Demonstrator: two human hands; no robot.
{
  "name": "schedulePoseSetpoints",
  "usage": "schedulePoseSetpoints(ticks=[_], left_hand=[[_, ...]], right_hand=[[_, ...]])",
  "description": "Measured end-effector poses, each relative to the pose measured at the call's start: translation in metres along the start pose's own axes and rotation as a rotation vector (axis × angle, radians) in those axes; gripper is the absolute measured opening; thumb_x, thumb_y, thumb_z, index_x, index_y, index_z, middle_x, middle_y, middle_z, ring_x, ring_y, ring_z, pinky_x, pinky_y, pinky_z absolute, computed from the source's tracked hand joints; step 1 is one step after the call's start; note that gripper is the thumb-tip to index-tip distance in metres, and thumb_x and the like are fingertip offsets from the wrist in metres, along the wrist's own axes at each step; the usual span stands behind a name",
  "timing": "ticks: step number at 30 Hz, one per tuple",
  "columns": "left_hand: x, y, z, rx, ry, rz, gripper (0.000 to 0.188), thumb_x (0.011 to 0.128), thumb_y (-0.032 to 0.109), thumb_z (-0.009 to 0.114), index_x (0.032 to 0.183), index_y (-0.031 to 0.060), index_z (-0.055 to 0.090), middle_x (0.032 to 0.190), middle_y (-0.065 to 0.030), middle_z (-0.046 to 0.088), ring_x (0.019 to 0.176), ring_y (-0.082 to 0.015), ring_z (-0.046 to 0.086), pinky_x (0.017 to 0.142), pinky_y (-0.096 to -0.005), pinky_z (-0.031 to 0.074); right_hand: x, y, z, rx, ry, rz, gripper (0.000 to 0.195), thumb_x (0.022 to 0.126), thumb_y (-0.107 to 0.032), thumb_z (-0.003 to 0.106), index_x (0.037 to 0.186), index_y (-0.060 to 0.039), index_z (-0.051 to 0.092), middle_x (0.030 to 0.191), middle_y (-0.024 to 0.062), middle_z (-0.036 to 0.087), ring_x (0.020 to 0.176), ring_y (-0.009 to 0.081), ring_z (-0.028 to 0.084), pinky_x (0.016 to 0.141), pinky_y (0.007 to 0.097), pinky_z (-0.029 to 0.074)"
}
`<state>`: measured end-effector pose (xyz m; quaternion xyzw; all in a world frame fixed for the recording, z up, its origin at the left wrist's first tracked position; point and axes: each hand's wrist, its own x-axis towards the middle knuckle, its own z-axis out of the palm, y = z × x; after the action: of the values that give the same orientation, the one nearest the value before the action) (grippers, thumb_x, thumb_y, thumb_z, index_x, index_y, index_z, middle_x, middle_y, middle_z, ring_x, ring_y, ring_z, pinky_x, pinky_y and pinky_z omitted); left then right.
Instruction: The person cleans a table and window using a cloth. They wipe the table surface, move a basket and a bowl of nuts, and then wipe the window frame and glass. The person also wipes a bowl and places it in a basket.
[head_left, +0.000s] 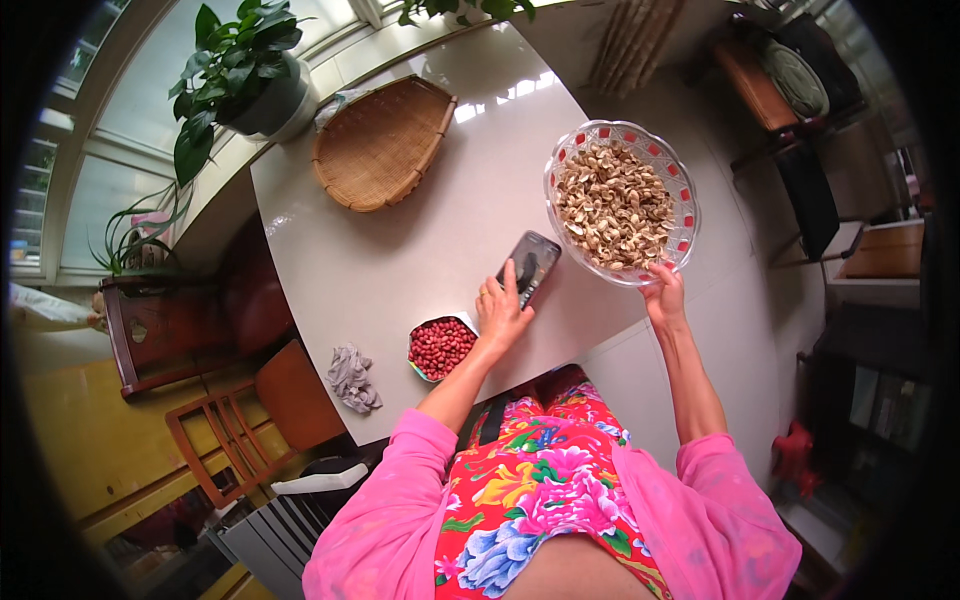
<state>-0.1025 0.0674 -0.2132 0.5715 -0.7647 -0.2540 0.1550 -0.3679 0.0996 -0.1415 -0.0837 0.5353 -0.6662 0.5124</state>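
A clear scalloped bowl with red patches (556, 202) is full of empty peanut shells (615, 206). My right hand (664, 294) grips its near rim, and the bowl is at the table's right edge. On the white table, my left hand (504, 306) rests with its fingers spread on a smartphone (529, 264), whose screen is lit. Just left of that wrist stands a small paper container (466, 321) of red-skinned peanuts (442, 347). Whether the bowl touches the table cannot be told.
A woven bamboo scoop basket (386, 142) lies on the table's far side, near a potted plant (251, 82) by the window. A crumpled grey cloth (354, 378) lies at the left edge. Wooden chairs (225, 439) stand left of the table; more furniture (810, 195) stands at right.
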Motion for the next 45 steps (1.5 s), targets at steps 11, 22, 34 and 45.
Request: schedulePoseSetpoints(ticks=[11, 22, 34, 45], left_hand=[[-0.013, 0.028, 0.037, 0.127, 0.030, -0.029, 0.092, 0.062, 0.020, 0.067, 0.137, 0.0093, 0.014, 0.120, -0.0293, 0.030, 0.110, -0.0416, 0.034, 0.092, -0.0489, 0.029], [0.130, -0.063, -0.117, 0.407, 0.440, -0.287, 0.066, 0.072, 0.025, 0.066, 0.126, 0.0052, 0.034, 0.123, -0.0153, 0.041, 0.120, -0.0302, 0.034, 0.097, -0.0521, 0.025], [0.137, -0.090, -0.172, -0.342, 0.909, -0.315, 0.027, 0.082, 0.027, 0.058, 0.082, 0.0009, 0.056, 0.067, -0.0080, 0.057, 0.062, -0.0177, 0.053, 0.056, -0.0331, 0.041], [0.037, -0.112, -0.160, -1.780, 1.538, -0.586, 0.059, 0.087, 0.045, 0.044, 0.122, -0.0021, 0.040, 0.123, -0.0093, 0.044, 0.107, -0.0236, 0.047, 0.089, -0.0401, 0.043]], right_hand=[[0.125, 0.010, 0.073, -0.091, -0.255, 0.053, 0.033, 0.074, 0.000, 0.050, 0.107, -0.0037, 0.047, 0.099, 0.0085, 0.055, 0.086, 0.0220, 0.056, 0.066, 0.0372, 0.049], [0.174, 0.027, 0.103, -0.216, -0.168, 0.135, 0.032, 0.071, -0.002, 0.053, 0.102, -0.0082, 0.048, 0.091, 0.0039, 0.054, 0.076, 0.0172, 0.054, 0.053, 0.0303, 0.046], [0.150, 0.032, 0.068, -0.141, -0.295, 0.340, 0.040, 0.083, -0.028, 0.055, 0.114, -0.0070, 0.039, 0.111, 0.0142, 0.050, 0.096, 0.0237, 0.053, 0.080, 0.0403, 0.047], [0.056, 0.032, 0.041, -0.391, -0.420, 0.568, 0.028, 0.081, -0.010, 0.050, 0.106, 0.0022, 0.047, 0.080, 0.0142, 0.061, 0.068, 0.0180, 0.060, 0.061, 0.0300, 0.053]])
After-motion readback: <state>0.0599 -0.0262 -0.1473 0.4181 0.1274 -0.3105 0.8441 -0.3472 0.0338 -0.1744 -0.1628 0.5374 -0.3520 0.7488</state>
